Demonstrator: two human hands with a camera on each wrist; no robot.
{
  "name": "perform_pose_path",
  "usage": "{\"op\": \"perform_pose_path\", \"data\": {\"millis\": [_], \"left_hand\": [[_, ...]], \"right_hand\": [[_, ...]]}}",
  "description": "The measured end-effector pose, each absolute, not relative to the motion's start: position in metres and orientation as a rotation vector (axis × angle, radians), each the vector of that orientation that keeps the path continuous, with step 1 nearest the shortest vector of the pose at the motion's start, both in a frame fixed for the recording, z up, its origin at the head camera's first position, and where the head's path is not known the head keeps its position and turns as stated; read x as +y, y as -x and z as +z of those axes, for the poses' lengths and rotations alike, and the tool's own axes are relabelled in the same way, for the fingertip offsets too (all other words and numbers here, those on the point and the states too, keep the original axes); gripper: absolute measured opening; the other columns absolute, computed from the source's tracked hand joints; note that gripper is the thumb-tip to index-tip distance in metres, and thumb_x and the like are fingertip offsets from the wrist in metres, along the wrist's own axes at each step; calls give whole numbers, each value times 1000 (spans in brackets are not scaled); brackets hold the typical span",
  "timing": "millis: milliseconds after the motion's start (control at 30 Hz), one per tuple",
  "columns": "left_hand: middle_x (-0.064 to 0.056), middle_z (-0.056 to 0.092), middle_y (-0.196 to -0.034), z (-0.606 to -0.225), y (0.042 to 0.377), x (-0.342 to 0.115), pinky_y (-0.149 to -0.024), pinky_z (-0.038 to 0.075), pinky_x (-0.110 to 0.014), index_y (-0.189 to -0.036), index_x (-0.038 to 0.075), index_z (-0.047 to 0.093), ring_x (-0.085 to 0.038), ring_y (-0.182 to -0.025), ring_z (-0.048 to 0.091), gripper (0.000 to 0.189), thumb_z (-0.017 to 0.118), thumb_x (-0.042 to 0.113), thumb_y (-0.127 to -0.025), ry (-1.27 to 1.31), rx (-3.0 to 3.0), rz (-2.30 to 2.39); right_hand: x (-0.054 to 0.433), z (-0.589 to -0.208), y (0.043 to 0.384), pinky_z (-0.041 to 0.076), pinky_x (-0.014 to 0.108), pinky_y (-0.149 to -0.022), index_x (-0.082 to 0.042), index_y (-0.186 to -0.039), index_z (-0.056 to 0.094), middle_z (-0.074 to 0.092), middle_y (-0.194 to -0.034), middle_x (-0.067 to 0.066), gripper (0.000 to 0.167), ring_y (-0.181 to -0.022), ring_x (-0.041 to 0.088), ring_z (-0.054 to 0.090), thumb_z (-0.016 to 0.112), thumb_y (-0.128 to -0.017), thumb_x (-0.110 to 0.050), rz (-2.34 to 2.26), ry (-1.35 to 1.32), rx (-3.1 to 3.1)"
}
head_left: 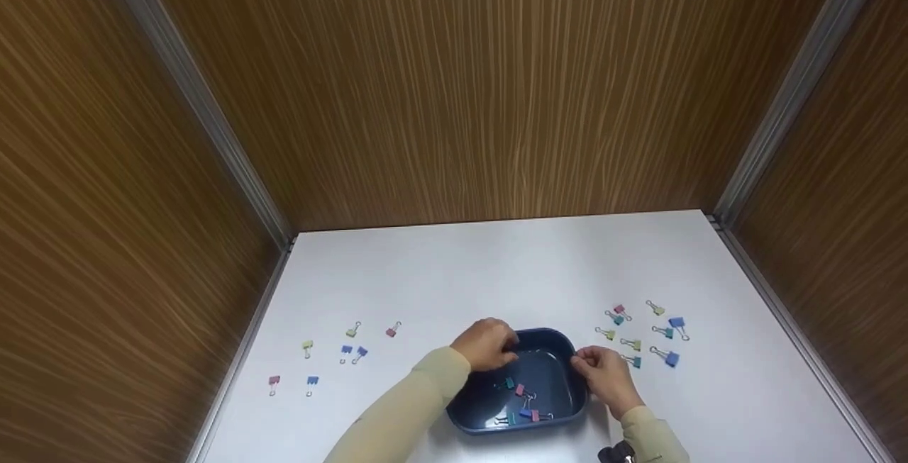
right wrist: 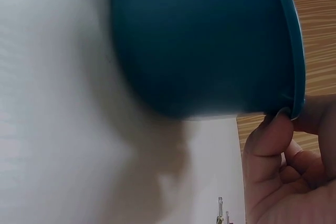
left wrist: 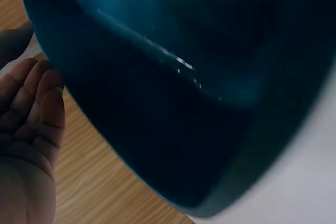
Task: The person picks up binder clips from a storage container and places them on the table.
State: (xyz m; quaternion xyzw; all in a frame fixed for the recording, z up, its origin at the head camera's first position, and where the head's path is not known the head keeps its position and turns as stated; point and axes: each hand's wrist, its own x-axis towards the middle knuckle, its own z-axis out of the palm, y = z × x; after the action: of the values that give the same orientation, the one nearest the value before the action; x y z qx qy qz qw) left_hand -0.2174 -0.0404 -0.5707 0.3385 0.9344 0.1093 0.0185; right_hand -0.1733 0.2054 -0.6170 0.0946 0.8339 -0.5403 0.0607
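Note:
A dark blue, rounded plastic tray is between both hands near the table's front. Inside it lie several binder clips, among them a teal clip and a pink clip. My left hand reaches across its left side and holds the rim at the far left; the thumb and bent fingers meet the edge in the left wrist view. At the right end, my right hand pinches the rim between thumb and forefinger, which the right wrist view shows at the tray's corner.
Loose binder clips lie spread on the white table: pink, yellow and blue ones, such as a blue clip, at the left. Several more, including a yellow clip, lie close beyond my right hand. Wood-grained panels enclose the back and sides.

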Motion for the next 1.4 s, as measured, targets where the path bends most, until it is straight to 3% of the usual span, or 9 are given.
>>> {"op": "perform_pose_path", "data": {"millis": [300, 567, 733, 1067, 1400], "left_hand": [[7, 69, -89, -584, 220, -17, -79, 49, -20, -102, 14, 75, -7, -84, 61, 29, 77, 33, -81, -1100, 2836, 179], [12, 54, -60, -602, 210, -6, -53, 42, -21, -72, 19, 65, -5, -55, 49, 31, 82, 45, -71, -1122, 2753, 47], [12, 54, -60, -610, 202, 4, -55, 44, -21, -69, 20, 63, -5, -55, 49, 33, 83, 46, -69, -1174, 2718, -10], [16, 65, -72, -612, 194, 17, -64, 46, -15, -86, 25, 74, 1, -63, 55, 17, 82, 35, -75, -1250, 2654, 28], [13, 59, -63, -609, 194, 9, -56, 45, -18, -72, 20, 69, -4, -56, 50, 22, 83, 36, -70, -1184, 2677, 16]], "right_hand": [[207, -617, 173, 47, 27, -56, -2, -94, 63, 57, -80, 5, 11, -71, 16, 53, 65, -90, -11, -1652, -300, 2501], [206, -617, 173, 47, 27, -55, -2, -94, 64, 58, -79, 5, 10, -69, 16, 53, 65, -91, -11, -1660, -304, 2491], [206, -617, 173, 48, 28, -55, -1, -95, 64, 59, -79, 5, 11, -69, 16, 54, 64, -91, -12, -1651, -302, 2502], [205, -617, 173, 48, 27, -57, -1, -96, 64, 61, -80, 4, 13, -71, 16, 55, 65, -90, -12, -1645, -284, 2532], [207, -616, 174, 48, 28, -57, -1, -97, 64, 60, -81, 5, 13, -71, 16, 55, 65, -90, -12, -1627, -301, 2513]]}}
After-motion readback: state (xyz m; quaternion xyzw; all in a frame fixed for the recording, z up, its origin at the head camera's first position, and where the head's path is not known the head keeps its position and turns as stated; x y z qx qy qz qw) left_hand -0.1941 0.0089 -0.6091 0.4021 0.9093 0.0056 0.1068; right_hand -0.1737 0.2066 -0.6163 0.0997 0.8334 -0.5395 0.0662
